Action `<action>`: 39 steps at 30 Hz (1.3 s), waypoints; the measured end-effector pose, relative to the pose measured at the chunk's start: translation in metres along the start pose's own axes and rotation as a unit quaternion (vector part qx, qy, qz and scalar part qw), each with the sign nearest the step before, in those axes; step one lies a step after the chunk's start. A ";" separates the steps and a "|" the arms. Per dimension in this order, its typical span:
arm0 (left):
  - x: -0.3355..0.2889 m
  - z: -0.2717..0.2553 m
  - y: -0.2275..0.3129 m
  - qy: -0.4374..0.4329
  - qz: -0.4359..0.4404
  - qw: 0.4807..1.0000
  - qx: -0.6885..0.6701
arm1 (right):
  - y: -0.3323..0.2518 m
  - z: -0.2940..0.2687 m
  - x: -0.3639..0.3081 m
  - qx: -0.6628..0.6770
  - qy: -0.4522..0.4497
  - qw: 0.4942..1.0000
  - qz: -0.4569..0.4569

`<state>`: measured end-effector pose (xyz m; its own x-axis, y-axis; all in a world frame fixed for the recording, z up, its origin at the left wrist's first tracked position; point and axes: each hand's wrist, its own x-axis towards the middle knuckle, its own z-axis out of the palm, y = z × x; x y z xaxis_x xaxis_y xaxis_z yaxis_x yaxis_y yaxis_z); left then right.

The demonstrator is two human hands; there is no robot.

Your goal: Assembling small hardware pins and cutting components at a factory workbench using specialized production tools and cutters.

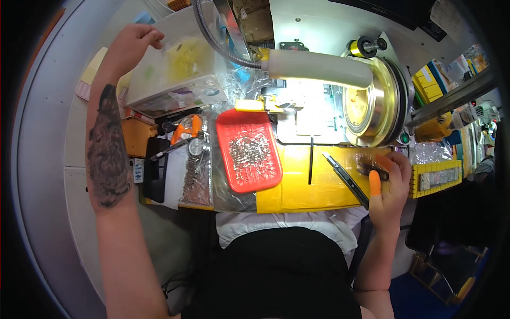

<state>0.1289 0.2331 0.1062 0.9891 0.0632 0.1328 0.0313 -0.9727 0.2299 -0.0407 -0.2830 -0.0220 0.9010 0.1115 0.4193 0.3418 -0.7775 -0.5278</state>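
Observation:
My left hand (137,47) is raised at the upper left, beside the rim of a translucent plastic bin (204,90). Its fingers are bent and pressed together; what they hold, if anything, does not show. Orange finger cots cover the thumb and index finger of my right hand (392,183). Between those fingers is a small dark object (365,169), its kind unclear. A black utility knife (348,181) lies beside that hand on the yellow work surface (289,186). Farther left, a red tray (249,181) holds many small metal pieces.
A lamp (319,66) on a flexible neck reaches over a machine with a round brass-coloured part (366,101). A thin black rod (311,162) lies near the machine. At left are a phone (155,170), a wristwatch (196,148) and orange-handled pliers (188,127). A yellow tray (417,189) stands right.

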 end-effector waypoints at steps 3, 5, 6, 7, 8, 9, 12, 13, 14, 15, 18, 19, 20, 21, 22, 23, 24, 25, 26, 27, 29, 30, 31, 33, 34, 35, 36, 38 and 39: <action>0.005 -0.003 -0.024 -0.030 0.000 0.998 -0.052 | -0.032 0.009 0.006 0.086 -0.013 0.995 -0.049; 0.003 -0.010 -0.024 -0.049 0.017 0.998 0.019 | -0.054 0.021 0.009 0.189 -0.053 0.977 -0.077; 0.004 -0.012 -0.024 -0.050 0.019 0.998 0.022 | -0.064 0.026 0.012 0.236 -0.086 0.964 -0.085; 0.005 -0.015 -0.025 -0.021 0.035 0.998 0.042 | -0.074 0.030 0.016 0.281 -0.120 0.947 -0.093; 0.005 -0.018 -0.025 0.008 0.051 0.997 0.062 | -0.084 0.033 0.019 0.283 -0.121 0.947 -0.093; 0.004 -0.021 -0.011 0.005 0.054 0.997 0.062 | -0.091 0.036 0.023 0.342 -0.169 0.923 -0.055; -0.005 -0.022 0.026 -0.009 -0.043 0.986 0.161 | -0.102 0.051 0.027 0.453 -0.206 0.867 0.018; -0.009 -0.021 0.021 0.034 -0.027 0.993 0.109 | -0.106 0.058 0.027 0.505 -0.199 0.839 0.048; -0.013 -0.021 0.016 0.076 -0.010 0.996 0.054 | -0.113 0.063 0.026 0.504 -0.197 0.839 0.051; -0.017 -0.015 0.018 0.069 0.001 0.997 0.047 | -0.121 0.070 0.025 0.587 -0.152 0.780 0.152; -0.052 0.002 0.027 0.121 0.043 0.977 -0.168 | -0.138 0.096 0.028 0.704 0.018 0.678 0.210; -0.056 0.019 0.034 0.120 0.046 0.965 -0.229 | -0.136 0.107 0.032 0.700 0.065 0.681 0.205; -0.069 0.024 0.039 0.107 0.057 0.956 -0.269 | -0.137 0.114 0.038 0.705 0.098 0.675 0.194; -0.080 0.030 0.043 0.094 0.068 0.944 -0.308 | -0.137 0.118 0.044 0.670 0.112 0.706 0.202; -0.092 0.038 0.054 0.083 0.074 0.942 -0.318 | -0.136 0.121 0.049 0.634 0.125 0.734 0.209; -0.109 0.042 0.071 0.095 0.054 0.930 -0.350 | -0.138 0.119 0.055 0.623 0.114 0.744 0.216; -0.120 0.046 0.083 0.106 0.035 0.917 -0.383 | -0.140 0.118 0.059 0.623 0.116 0.744 0.211; -0.125 0.051 0.087 0.100 0.038 0.915 -0.388 | -0.139 0.122 0.062 0.598 0.144 0.765 0.190; -0.130 0.057 0.089 0.076 0.087 0.902 -0.415 | -0.136 0.125 0.065 0.571 0.170 0.785 0.169; -0.135 0.062 0.091 0.055 0.133 0.887 -0.440 | -0.135 0.124 0.065 0.568 0.172 0.786 0.170; -0.147 0.069 0.104 0.047 0.128 0.877 -0.461 | -0.132 0.121 0.066 0.607 0.152 0.757 0.187; -0.153 0.072 0.110 0.042 0.123 0.868 -0.480 | -0.128 0.122 0.065 0.606 0.152 0.758 0.188; -0.158 0.073 0.114 0.029 0.106 0.863 -0.493 | -0.123 0.125 0.063 0.546 0.147 0.806 0.173; -0.165 0.080 0.118 0.034 0.106 0.862 -0.494 | -0.120 0.123 0.061 0.485 0.140 0.849 0.156; -0.168 0.083 0.119 0.038 0.106 0.862 -0.495 | -0.122 0.120 0.062 0.537 0.120 0.815 0.184; -0.172 0.085 0.121 0.045 0.103 0.860 -0.498 | -0.124 0.117 0.063 0.586 0.099 0.776 0.210; -0.174 0.089 0.123 0.043 0.106 0.860 -0.497 | -0.124 0.115 0.064 0.587 0.102 0.775 0.210; -0.178 0.094 0.127 0.032 0.109 0.846 -0.522 | -0.125 0.110 0.066 0.613 0.092 0.755 0.214; -0.180 0.097 0.128 0.031 0.107 0.843 -0.526 | -0.125 0.109 0.065 0.614 0.096 0.753 0.214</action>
<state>-0.0308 0.0753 0.0184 0.9454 -0.0460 0.3227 -0.3244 -0.2279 0.9180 0.0046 -0.1108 -0.0091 0.9840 -0.1697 0.0535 0.1266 0.4559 -0.8810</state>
